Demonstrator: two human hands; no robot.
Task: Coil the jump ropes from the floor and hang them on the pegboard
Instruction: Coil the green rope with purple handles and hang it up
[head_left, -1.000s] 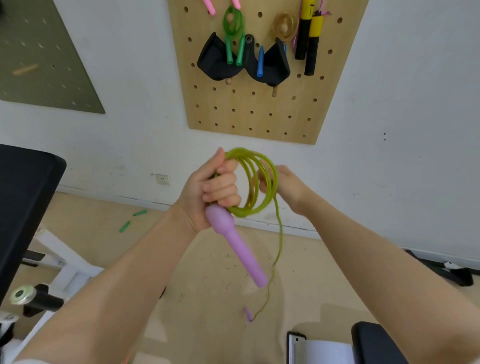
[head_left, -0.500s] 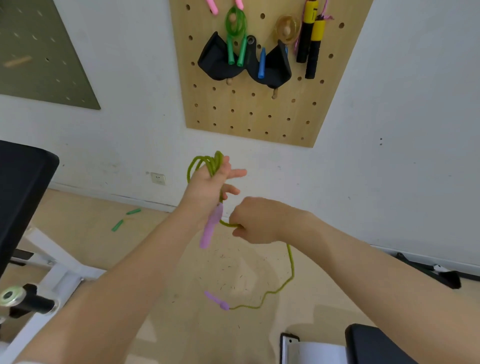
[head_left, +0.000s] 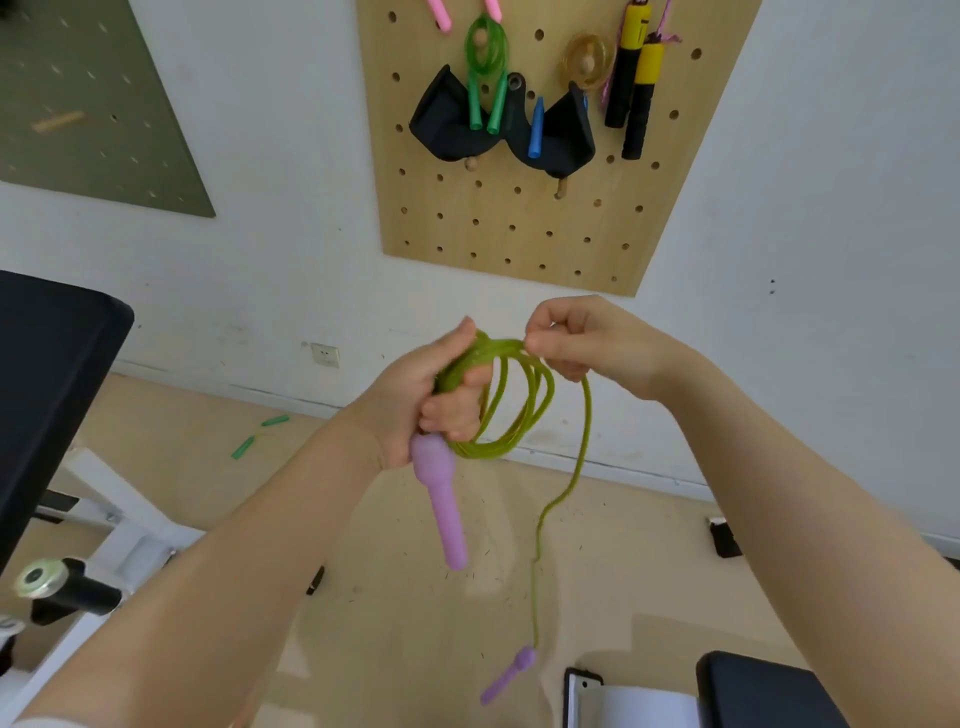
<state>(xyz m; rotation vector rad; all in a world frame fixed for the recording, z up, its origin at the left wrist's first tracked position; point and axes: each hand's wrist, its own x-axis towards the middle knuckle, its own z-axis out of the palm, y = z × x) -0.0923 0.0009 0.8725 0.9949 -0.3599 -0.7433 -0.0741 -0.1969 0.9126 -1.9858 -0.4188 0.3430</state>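
Black padding sat at the bottom edge, close to the person, with a white notebook-like thing just beside it. On the left stood a black bench pad on a white metal frame. Nothing lay between the hands and the wall.

Above the tan floor, the left hand was wrapped tight around a bunch of yellow-green rope loops and the top of a smooth purple handle, which pointed down. The right hand pinched the rope at the top of the loops. One loose strand hung down from there to a second purple handle, low near the floor.

Farther off, two small green pieces lay on the floor by the wall, near a white wall socket.

On the wall hung a wooden pegboard full of round holes. It held a green rope, a black pouch, a blue handle, and yellow-and-black handles. A dull green board hung to the left. No writing could be read.
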